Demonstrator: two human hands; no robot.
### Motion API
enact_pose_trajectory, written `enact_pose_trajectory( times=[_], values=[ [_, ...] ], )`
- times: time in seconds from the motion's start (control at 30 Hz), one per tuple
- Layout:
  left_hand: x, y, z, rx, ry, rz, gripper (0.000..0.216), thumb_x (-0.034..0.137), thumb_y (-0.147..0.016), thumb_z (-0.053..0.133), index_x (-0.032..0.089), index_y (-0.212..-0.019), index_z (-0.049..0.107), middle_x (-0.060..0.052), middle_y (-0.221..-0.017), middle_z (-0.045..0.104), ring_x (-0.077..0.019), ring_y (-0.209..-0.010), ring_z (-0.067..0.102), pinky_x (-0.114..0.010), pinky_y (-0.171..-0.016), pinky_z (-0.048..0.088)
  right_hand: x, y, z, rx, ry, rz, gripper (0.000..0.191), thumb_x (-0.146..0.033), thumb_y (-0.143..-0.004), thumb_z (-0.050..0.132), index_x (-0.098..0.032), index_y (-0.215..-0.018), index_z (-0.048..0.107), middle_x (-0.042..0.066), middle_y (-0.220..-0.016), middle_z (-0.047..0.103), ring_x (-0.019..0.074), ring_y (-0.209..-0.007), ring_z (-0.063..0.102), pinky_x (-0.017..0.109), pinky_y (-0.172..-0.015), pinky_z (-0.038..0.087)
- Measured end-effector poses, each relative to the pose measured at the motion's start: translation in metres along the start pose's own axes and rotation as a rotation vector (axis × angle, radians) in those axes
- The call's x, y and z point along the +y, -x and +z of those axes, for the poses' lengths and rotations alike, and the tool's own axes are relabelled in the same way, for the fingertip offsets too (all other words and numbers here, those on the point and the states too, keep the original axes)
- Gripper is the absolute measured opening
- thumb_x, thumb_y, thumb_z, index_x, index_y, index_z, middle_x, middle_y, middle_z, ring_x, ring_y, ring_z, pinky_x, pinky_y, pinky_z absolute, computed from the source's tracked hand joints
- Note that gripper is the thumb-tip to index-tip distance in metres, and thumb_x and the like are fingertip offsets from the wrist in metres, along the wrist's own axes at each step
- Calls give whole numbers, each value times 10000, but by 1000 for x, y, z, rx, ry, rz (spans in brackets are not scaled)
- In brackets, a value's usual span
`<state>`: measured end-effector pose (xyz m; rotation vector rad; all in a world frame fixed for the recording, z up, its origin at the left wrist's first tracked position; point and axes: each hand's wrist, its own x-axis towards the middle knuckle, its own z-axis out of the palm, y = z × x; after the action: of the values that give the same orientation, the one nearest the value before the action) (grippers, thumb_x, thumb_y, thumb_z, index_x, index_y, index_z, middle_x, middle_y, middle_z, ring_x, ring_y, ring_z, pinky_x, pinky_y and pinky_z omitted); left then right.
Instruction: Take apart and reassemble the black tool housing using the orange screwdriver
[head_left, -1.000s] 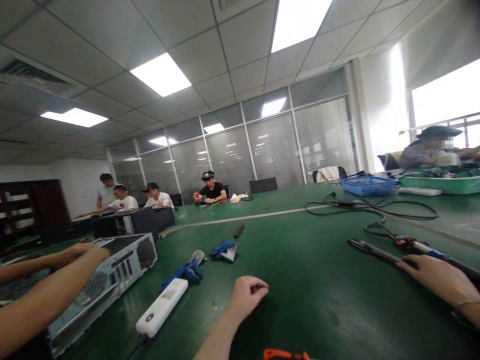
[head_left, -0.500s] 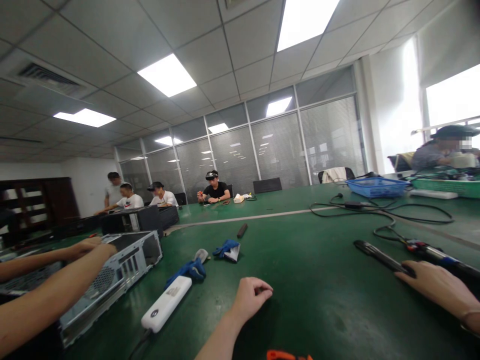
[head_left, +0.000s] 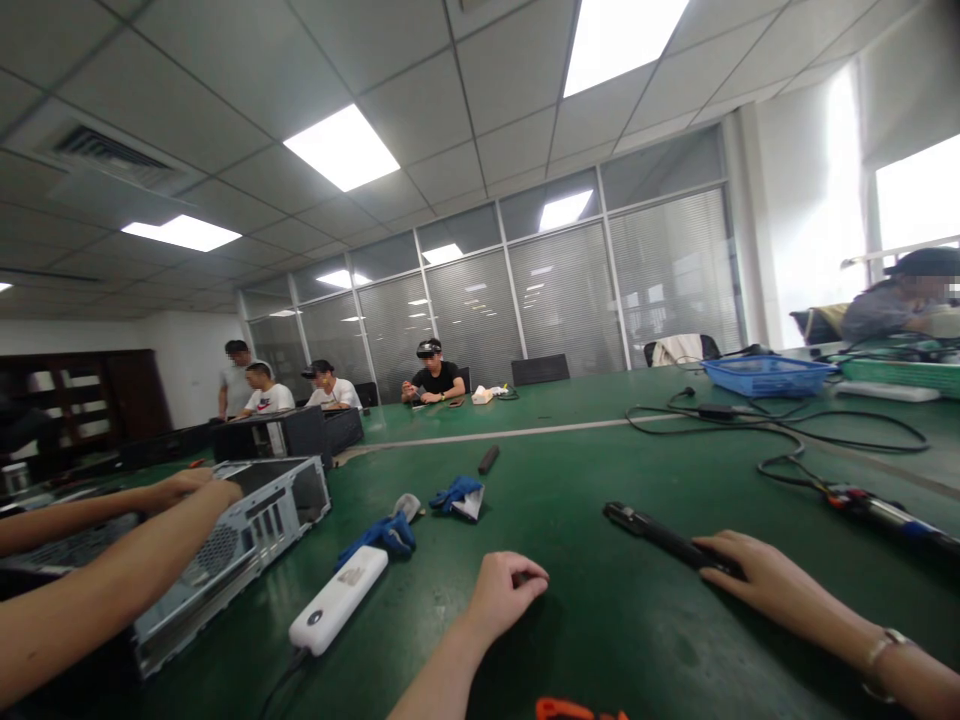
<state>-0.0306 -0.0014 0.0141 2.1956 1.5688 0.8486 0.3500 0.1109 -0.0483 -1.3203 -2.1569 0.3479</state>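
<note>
My left hand (head_left: 508,597) rests on the green table (head_left: 570,480) with fingers curled towards the thumb. Whether anything small is inside that curl I cannot make out. On the right, my right hand (head_left: 765,575) is wrapped over one end of a long black bar-shaped tool (head_left: 656,535) lying low at the table top. The tool's far end points left, away from my palm. An orange-handled object (head_left: 574,710) shows at the bottom edge, partly cut off, below my left hand.
White power strip (head_left: 339,600), blue gloves (head_left: 386,533) and a dark bar (head_left: 488,459) lie left of centre. Another person's arms (head_left: 105,590) reach into a metal computer case (head_left: 262,530). Cables (head_left: 780,428), a multicoloured tool (head_left: 885,510) and a blue basket (head_left: 769,378) are right. Several people sit beyond.
My right hand has moved left, bringing the black bar-shaped tool away from the multicoloured tool towards the middle. The left hand has stayed curled in nearly the same place.
</note>
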Motion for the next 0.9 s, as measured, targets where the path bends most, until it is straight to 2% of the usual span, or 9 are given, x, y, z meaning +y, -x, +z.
enact_pose_trajectory(
  times=[0.3,0.57,0.7,0.8,0.9],
  values=[
    [-3,-2,0,33,-10,32,214,268,-814,613,174,-938,761,-50,-926,752,-184,-805,664,-255,-751,488,-48,7,-4,-130,-64,-160,434,-431,-820,549,-231,-1191,653,75,-1151,665,275,-1069,589,397,-972,436],
    [-3,-4,0,69,-14,40,215,278,-801,648,193,-973,744,-43,-965,743,-199,-848,656,-265,-751,494,-66,12,-10,-216,-189,-176,430,-440,-806,596,-252,-1188,654,65,-1192,648,267,-1087,578,421,-980,437],
    [0,-2,-1,50,26,82,363,289,-733,738,206,-1085,702,-54,-1088,711,-221,-970,642,-291,-858,491,-78,15,-11,-246,-215,-207,406,-419,-812,603,-257,-1181,658,66,-1190,647,258,-1089,576,417,-992,428],
    [-1,-1,1,12,25,98,524,298,-665,800,221,-1166,665,-66,-1210,660,-256,-1115,590,-341,-990,439,-87,17,-11,-284,-219,-233,397,-397,-822,605,-260,-1192,648,58,-1183,645,245,-1082,577,404,-984,433],
    [-2,0,3,-40,12,101,626,352,-642,819,244,-1228,625,-66,-1290,610,-275,-1193,542,-386,-1049,392,-96,19,-11,-312,-224,-265,383,-373,-827,608,-265,-1192,646,53,-1172,646,241,-1082,575,392,-979,434]
  ],
)
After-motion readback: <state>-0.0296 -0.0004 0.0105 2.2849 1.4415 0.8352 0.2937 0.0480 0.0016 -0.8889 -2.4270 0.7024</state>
